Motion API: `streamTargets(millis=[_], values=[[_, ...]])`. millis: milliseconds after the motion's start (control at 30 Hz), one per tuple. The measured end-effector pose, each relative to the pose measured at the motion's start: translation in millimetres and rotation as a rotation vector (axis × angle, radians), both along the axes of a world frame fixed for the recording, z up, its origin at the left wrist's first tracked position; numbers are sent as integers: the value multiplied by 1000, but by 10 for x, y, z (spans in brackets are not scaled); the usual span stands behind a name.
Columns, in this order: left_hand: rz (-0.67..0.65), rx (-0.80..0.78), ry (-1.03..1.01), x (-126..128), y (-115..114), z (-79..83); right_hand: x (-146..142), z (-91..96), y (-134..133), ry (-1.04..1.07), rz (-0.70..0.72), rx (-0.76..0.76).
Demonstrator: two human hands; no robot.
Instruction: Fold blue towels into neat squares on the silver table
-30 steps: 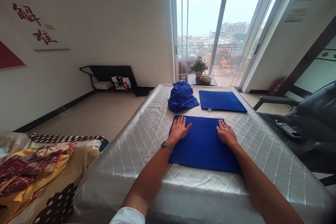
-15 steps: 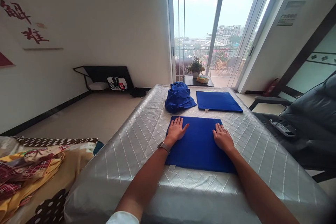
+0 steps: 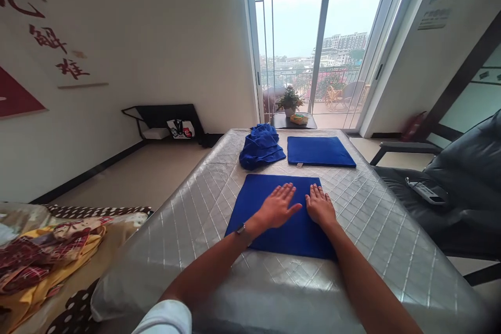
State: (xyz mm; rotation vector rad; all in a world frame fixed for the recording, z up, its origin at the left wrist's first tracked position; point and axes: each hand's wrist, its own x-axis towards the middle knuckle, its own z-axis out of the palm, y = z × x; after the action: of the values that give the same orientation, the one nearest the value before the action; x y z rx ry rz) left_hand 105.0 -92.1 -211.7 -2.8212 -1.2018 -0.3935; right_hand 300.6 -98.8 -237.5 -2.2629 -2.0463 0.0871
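A flat blue cloth square, like a cushion cover [image 3: 250, 203], lies in front of me on the table with a silver quilted cover [image 3: 188, 219]. Over its middle is my left hand [image 3: 277, 206], fingers stretched out and thumb apart; whether it presses or hovers cannot be told. My right hand [image 3: 321, 206] rests open near the right edge of the same cloth. Neither hand grips anything. Farther back lies a second flat blue piece [image 3: 321, 151] with a small white tag. To its left sits a crumpled heap of blue cloth [image 3: 262, 147].
On the left, patterned clothes [image 3: 35, 261] lie on a low surface. A black armchair [image 3: 462, 193] with a white remote-like device [image 3: 428, 194] stands at the right. Beyond the table, a chair [image 3: 279, 121] holds a potted plant [image 3: 289, 100] before the glass door.
My left hand has moved right, from the cloth's left edge to its middle, closer to my right hand. The view has shifted slightly.
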Motion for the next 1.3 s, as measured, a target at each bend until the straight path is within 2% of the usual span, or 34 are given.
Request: streamTargets(millis=[100, 167, 233, 300, 400, 567, 667, 833, 1000, 1133, 1300], values=[[-117, -38, 19, 392, -67, -94, 19, -8, -28, -27, 39, 15], [-82, -83, 26, 525, -15, -174, 25, -8, -42, -29, 42, 22], [-20, -123, 28, 528, 65, -240, 19, -2, -47, -14, 27, 31], [20, -151, 27, 404, 136, -280, 6, 4, -45, 8, 11, 37], [78, -182, 29, 14, 220, -289, -7, 5, -33, 35, -7, 40], [359, -223, 47, -827, 365, -265, 2, -9, -14, 18, -10, 24], [461, -231, 38, -1117, 423, -291, 9, -17, -4, 2, -11, 13], [481, -226, 19, -1149, 432, -326, 42, 7, 41, 2, -19, -62], [471, -230, 40, -1114, 414, -279, 130, 128, 202, 37, -19, -160], [477, -252, 40, -1114, 403, -245, 145, 178, 401, 37, -19, -116], [474, -261, 62, -1126, 399, -255, 135, 28, 526, 33, -44, -37]])
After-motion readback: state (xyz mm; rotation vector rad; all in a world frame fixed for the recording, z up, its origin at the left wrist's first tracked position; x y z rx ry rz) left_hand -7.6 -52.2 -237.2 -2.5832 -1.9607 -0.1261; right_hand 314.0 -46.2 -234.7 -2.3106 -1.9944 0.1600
